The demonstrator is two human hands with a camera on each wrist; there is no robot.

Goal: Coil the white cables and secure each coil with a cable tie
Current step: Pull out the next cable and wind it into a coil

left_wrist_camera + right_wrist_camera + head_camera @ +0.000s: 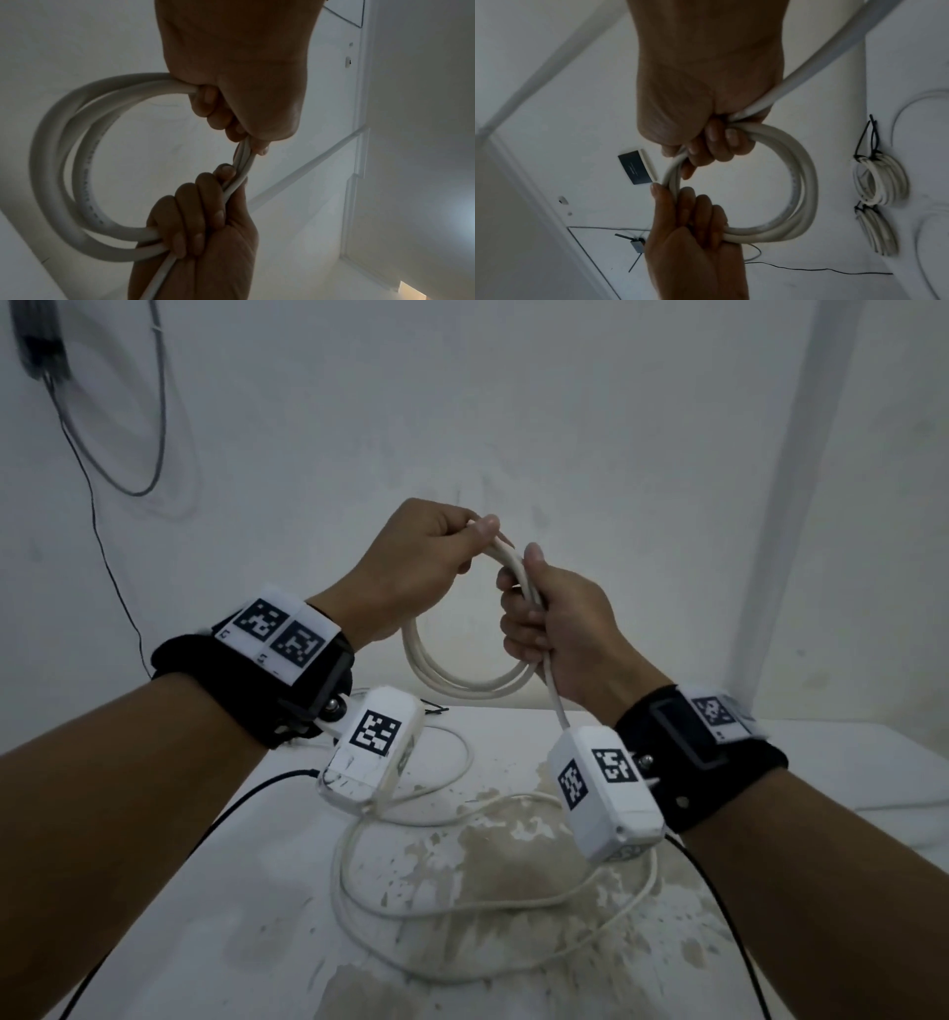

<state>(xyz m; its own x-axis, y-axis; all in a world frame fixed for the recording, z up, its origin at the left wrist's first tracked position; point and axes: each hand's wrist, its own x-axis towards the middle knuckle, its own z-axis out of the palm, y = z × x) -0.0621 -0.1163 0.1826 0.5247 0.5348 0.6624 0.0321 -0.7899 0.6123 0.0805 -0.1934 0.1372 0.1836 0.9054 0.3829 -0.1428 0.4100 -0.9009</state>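
I hold a white cable coil [464, 683] of a few loops in the air above the table. My left hand [436, 546] grips the top of the coil, thumb over the strands. My right hand [544, 618] is wrapped round the loops just to the right. From its fist the loose cable [462, 906] runs down and lies in wide curves on the table. The left wrist view has the coil [51, 182] between the left hand [231, 91] and the right hand [200, 229]. In the right wrist view the coil [805, 182] hangs from the right hand [706, 113] and the left hand [693, 233].
The white table [231, 891] is stained brown in the middle. Two tied white coils [880, 180] with black cable ties [871, 138] lie at the right of the right wrist view. A black tie [436, 709] shows by the table's far edge. Black wires hang on the wall [102, 516].
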